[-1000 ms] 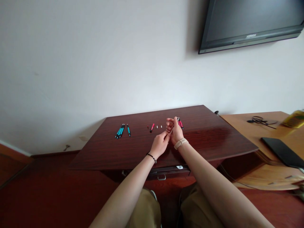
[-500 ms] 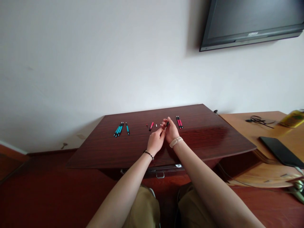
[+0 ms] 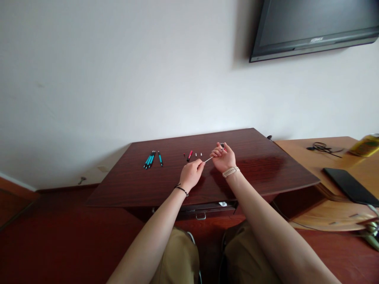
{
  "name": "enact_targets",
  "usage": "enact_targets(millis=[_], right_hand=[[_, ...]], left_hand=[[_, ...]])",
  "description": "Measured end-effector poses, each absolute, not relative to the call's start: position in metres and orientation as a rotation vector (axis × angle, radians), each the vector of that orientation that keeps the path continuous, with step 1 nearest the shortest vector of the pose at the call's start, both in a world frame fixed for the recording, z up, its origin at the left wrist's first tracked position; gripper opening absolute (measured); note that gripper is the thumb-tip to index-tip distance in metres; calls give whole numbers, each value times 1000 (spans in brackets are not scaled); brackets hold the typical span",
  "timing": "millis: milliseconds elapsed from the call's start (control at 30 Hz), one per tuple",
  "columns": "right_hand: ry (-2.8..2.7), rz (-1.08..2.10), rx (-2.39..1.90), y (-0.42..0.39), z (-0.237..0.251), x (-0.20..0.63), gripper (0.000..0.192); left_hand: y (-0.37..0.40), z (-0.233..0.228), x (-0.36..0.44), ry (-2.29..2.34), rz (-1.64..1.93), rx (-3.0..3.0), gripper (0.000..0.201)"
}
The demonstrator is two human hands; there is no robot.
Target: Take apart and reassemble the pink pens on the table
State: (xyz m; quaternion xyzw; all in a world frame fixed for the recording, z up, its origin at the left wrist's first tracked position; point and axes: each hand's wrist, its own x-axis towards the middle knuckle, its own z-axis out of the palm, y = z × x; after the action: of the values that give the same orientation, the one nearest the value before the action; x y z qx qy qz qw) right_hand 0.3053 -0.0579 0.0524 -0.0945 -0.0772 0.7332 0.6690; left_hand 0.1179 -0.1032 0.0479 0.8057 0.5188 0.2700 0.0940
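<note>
A thin whitish rod that looks like a pen refill (image 3: 209,159) stretches between my two hands above the table. My left hand (image 3: 192,173) pinches its near end, fingers closed. At the far end, the curled fingers of my right hand (image 3: 223,159) meet the rod; what else they hold is hidden. Just beyond the hands lie a pink-and-black pen barrel (image 3: 190,155), a tiny red piece (image 3: 184,154) and two small white pieces, one a white tip (image 3: 201,154). Pink pens (image 3: 222,145) are mostly covered by my right hand.
Several teal pens (image 3: 149,159) lie grouped at the left of the dark wooden table (image 3: 118,189), with one teal pen (image 3: 160,158) apart. On the lighter desk at right are a black cable (image 3: 322,148), a dark flat device (image 3: 351,185) and a yellow can (image 3: 365,146).
My hands have moved apart, the right one shifting right over the pink pens. A length of the whitish rod now shows between them. The dark piece seen in my right fingers is hidden.
</note>
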Motion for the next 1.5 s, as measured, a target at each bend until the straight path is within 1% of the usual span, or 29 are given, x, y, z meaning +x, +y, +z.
enact_targets(millis=[167, 300, 467, 567, 667, 767, 833, 1000, 1267, 1400, 1500], right_hand=[[-153, 1604, -190, -56, 51, 326, 19], [-140, 1553, -206, -57, 48, 340, 21], [-188, 1549, -404, -55, 46, 346, 19], [-278, 1624, -608, -54, 46, 341, 23], [-426, 1757, -770, -55, 47, 329, 20], [-522, 1823, -804, -57, 47, 313, 14], [-631, 1828, -820, -58, 45, 303, 17], [-788, 1675, -874, -58, 39, 289, 27], [-864, 1384, -1004, -48, 31, 302, 29], [-896, 1259, -1158, -41, 18, 316, 32], [-1035, 1067, -1358, -33, 13, 324, 32]], left_hand=[[-104, 47, 119, 1483, 792, 2428, 38], [-103, 46, 119, 1453, 832, 2416, 36], [-101, 44, 119, 1484, 907, 2316, 37], [-100, 43, 119, 1531, 951, 2220, 38], [-98, 42, 117, 1565, 991, 2140, 37], [-96, 40, 115, 1585, 1032, 2097, 35], [-96, 40, 114, 1603, 1038, 2093, 34], [-99, 41, 118, 1613, 999, 2132, 34], [-105, 42, 121, 1577, 860, 2158, 34], [-106, 42, 118, 1505, 817, 2159, 32], [-106, 41, 116, 1460, 816, 2179, 32]])
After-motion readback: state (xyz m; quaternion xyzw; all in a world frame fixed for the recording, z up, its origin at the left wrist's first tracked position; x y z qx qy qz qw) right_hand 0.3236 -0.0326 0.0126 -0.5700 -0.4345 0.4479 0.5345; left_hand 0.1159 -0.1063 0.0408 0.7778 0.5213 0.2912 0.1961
